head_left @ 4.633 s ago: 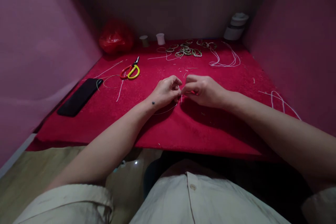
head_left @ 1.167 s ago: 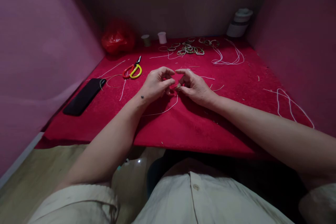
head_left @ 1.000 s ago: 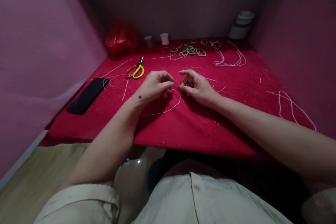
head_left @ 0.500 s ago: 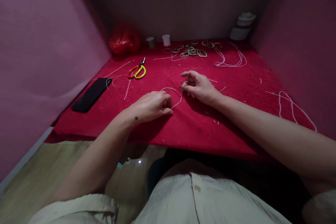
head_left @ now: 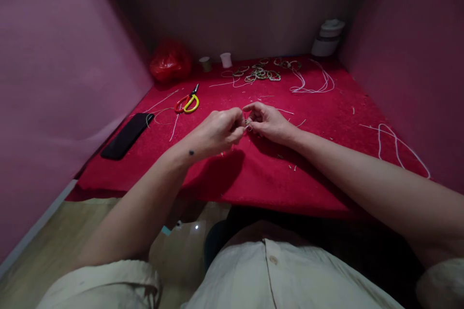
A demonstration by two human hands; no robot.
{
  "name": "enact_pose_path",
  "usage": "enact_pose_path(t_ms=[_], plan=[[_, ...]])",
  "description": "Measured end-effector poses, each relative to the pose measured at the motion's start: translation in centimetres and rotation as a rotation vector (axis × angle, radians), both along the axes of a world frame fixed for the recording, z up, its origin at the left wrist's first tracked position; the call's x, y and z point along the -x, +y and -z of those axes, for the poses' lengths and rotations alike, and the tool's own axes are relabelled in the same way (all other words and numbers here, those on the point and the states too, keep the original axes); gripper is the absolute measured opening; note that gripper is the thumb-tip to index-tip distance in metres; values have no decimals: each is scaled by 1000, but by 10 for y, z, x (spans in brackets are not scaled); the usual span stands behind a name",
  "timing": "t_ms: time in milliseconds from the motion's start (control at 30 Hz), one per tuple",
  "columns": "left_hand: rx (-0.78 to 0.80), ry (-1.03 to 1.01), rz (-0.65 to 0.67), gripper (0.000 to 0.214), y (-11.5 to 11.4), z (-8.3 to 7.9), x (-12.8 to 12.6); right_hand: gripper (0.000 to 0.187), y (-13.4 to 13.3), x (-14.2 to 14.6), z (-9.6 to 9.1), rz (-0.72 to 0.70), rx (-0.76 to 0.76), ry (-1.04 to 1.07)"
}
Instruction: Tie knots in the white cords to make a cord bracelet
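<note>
My left hand [head_left: 218,131] and my right hand [head_left: 267,122] meet fingertip to fingertip just above the red cloth table [head_left: 326,154]. Both hands are closed in a pinch on a thin white cord with a small beaded piece [head_left: 248,122] between them. Most of the cord is hidden inside the fingers. A few short cord scraps [head_left: 292,167] lie on the cloth under my right wrist.
Red-and-yellow scissors [head_left: 187,103] and a black phone [head_left: 126,135] lie to the left. Several finished beaded bracelets [head_left: 261,75], loose white cords [head_left: 311,84], two small cups [head_left: 225,60], a red bag [head_left: 170,65] and a white container [head_left: 326,41] stand at the back. More cord [head_left: 393,142] lies at right.
My left hand had dropped toward the table's near side with the cord looped out; it has come back up to my right hand's fingertips, and the loop is drawn in.
</note>
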State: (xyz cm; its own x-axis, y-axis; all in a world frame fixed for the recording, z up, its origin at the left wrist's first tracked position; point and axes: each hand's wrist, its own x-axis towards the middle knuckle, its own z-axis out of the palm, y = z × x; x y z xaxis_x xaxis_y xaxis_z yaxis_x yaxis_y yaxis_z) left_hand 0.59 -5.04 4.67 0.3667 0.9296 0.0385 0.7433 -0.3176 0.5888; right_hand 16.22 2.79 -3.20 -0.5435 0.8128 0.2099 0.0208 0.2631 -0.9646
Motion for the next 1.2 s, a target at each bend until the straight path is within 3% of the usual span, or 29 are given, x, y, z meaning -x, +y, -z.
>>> enact_pose_path(t_ms=[333, 633, 833, 1033, 1200], plan=[[-108, 166, -120, 7, 40, 7, -5, 33, -1, -3, -5, -60, 33, -1], [-169, 181, -172, 7, 50, 24, 0, 30, 0, -6, -6, -82, 61, 8], [-106, 58, -91, 10, 49, 25, 8, 29, 4, -6, -4, -78, 118, 43], [-160, 236, -121, 12, 55, 30, 28, 31, 4, -6, -5, -51, 194, 64], [-385, 422, -171, 16, 57, 31, 38, 30, 3, -7, -7, -61, 195, 64]])
